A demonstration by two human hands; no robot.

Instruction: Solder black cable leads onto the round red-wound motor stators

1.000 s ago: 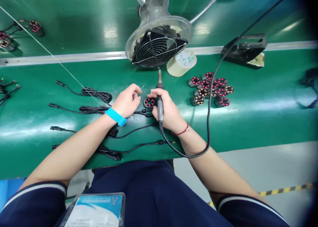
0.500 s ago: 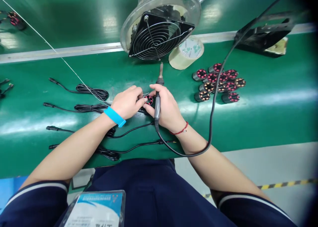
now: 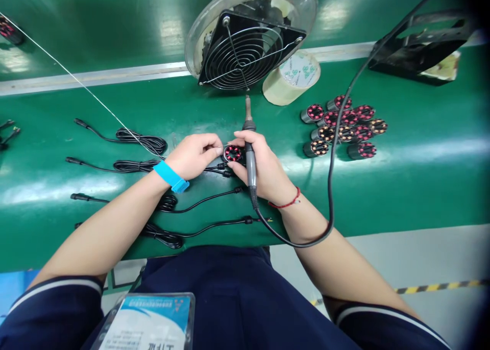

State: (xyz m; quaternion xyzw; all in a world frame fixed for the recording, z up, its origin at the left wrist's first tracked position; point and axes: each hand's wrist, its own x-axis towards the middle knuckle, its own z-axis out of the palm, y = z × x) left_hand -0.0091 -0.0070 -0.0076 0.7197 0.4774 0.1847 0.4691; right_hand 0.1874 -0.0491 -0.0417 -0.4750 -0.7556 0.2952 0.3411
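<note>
My right hand (image 3: 264, 164) has a soldering iron (image 3: 250, 169) lying across it, its tip pointing away from me below the fan. Between the thumb and fingers of that same hand sits a small round motor stator (image 3: 232, 153) with pink-red windings facing up. Just left of the stator, my left hand (image 3: 195, 155) is closed in a pinch on thin silver solder wire (image 3: 95, 97), which stretches in from the upper left. The wire's end curves at the stator's rim. Below the hands lie black cables (image 3: 206, 199) with coiled middles.
A fan with a wire guard (image 3: 241, 59) hangs ahead of my hands, a tape roll (image 3: 293, 79) beside it. Several stators (image 3: 344, 119) stand on the right of the green bench. A black stand (image 3: 417, 54) is farther back. The iron's cord (image 3: 332, 186) loops over my right forearm.
My left hand has drawn back slightly left from the stator, uncovering more of its face. My right hand, with iron and stator, has shifted a little right.
</note>
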